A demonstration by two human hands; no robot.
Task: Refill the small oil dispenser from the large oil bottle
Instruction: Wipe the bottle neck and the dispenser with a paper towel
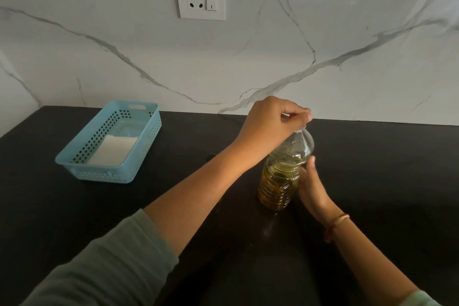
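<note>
The oil bottle (pixel 283 171) stood upright on the black counter (pixel 372 169), right of centre. The left hand (pixel 273 119) sat directly above it, fingers pinched on its cap, while the right hand (pixel 309 189) pressed against its lower right side, fingers together. A blue basket (pixel 74 156) lay well apart to the left.

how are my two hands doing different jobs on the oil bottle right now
The left hand is up at the cap of the oil bottle, fingers pinched on it; the right hand is low on the ribbed body, steadying it. The left reaches across from above; the right comes from the side. Both touch the same upright bottle.
</note>
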